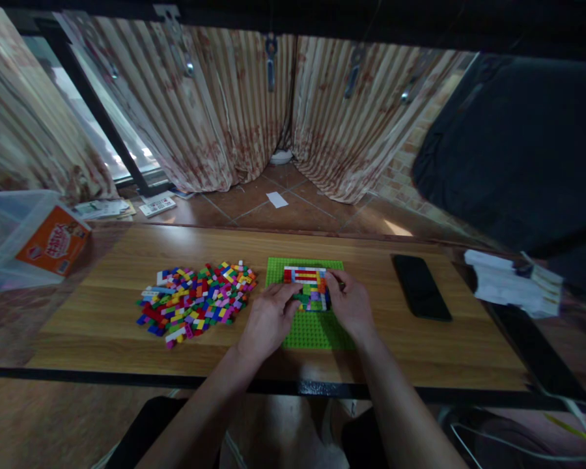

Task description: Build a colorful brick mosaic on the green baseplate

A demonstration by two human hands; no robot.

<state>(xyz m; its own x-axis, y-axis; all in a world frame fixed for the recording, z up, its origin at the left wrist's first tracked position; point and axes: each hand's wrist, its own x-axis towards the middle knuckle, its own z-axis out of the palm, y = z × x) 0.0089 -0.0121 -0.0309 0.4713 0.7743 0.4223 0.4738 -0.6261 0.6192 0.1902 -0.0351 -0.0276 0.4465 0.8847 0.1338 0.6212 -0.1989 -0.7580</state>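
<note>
A green studded baseplate (317, 335) lies on the table in front of me, with a block of colourful toy bricks (312, 276) built up on it in rows of white, red, yellow, blue and green. My left hand (272, 316) reaches over the plate's left side, its thumb and fingers closed around what looks like a small dark green brick (301, 298) at the build's left part. At the opposite side, my right hand (350, 305) has its bent fingers against the build's right edge, gripping it there. Its fingertips are partly hidden.
A heap of loose toy bricks (200, 301) spreads to the left on the wooden table (127, 260). A black phone (421, 287) lies to the right; another dark device (537, 348) with a white cable sits farther right, near papers (508, 280). A clear plastic bin (10, 260) stands far left.
</note>
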